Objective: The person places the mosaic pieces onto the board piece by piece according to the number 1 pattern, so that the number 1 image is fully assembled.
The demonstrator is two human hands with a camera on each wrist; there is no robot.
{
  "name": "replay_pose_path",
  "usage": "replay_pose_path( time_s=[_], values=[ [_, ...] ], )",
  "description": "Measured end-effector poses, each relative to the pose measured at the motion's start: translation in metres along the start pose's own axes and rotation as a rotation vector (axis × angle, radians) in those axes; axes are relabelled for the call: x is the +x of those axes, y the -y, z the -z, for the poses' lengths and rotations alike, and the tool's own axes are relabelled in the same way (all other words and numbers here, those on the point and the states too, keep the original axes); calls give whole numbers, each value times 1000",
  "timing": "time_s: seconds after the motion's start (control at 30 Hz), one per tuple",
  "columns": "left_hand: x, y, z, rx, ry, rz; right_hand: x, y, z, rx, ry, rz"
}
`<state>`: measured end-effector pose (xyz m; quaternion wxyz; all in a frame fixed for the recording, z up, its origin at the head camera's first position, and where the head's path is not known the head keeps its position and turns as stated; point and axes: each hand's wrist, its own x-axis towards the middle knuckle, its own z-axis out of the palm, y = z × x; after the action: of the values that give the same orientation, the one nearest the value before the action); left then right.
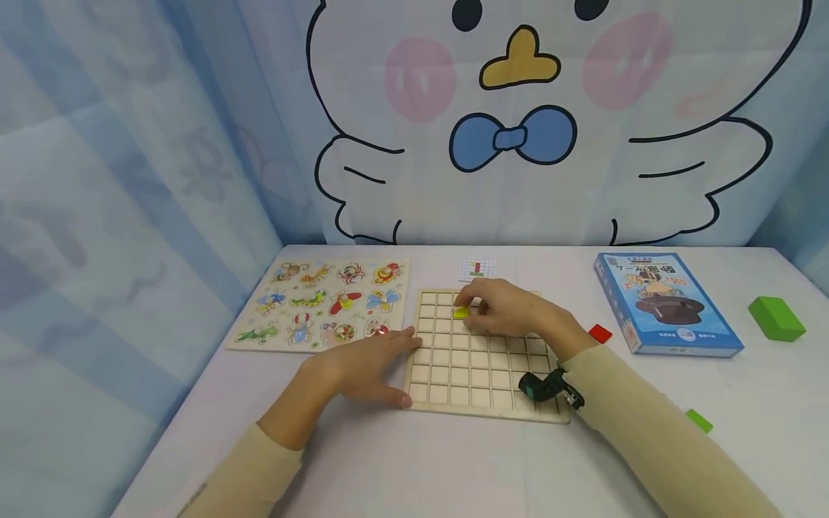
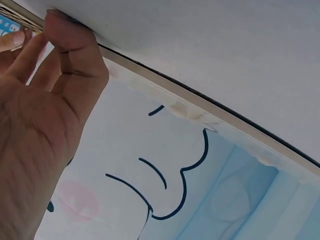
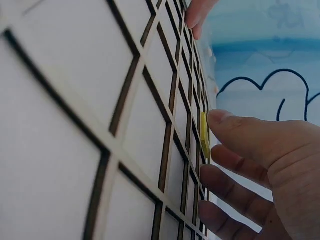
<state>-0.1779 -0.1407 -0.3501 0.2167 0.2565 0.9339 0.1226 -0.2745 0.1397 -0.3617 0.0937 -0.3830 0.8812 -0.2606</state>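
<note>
A wooden grid board [image 1: 449,375] lies flat on the white table, its squares framed by raised strips. My right hand [image 1: 501,309] is over the board's upper part, its thumb and forefinger pinching a small yellow tile [image 1: 461,313]. In the right wrist view the yellow tile [image 3: 204,135] stands slightly above the strips, at the thumb's tip. My left hand [image 1: 365,367] rests against the board's left edge, fingertips higher up and thumb near the lower left corner. The left wrist view shows the left hand [image 2: 60,95] with its thumb touching the board's side.
An insect picture board [image 1: 311,306] lies at the left. Behind the grid board is a small pattern card [image 1: 478,269]. A blue box [image 1: 670,302], a red tile [image 1: 600,333], a green block [image 1: 777,319] and a green tile [image 1: 699,421] lie on the right.
</note>
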Motion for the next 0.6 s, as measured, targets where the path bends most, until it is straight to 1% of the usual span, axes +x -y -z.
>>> replay_pose_path(
  time_s=[0.17, 0.33, 0.5, 0.6],
  values=[
    [2, 2, 1, -8, -1, 7, -6, 2, 1, -8, -13, 20],
    [3, 4, 1, -16, -8, 15, -14, 6, 5, -58, -29, 31],
    [3, 4, -1, -20, -4, 3, -36, 6, 14, -136, -54, 22],
    [2, 4, -1, -15, -1, 6, -49, 5, 20, -137, -78, 23]
  ],
)
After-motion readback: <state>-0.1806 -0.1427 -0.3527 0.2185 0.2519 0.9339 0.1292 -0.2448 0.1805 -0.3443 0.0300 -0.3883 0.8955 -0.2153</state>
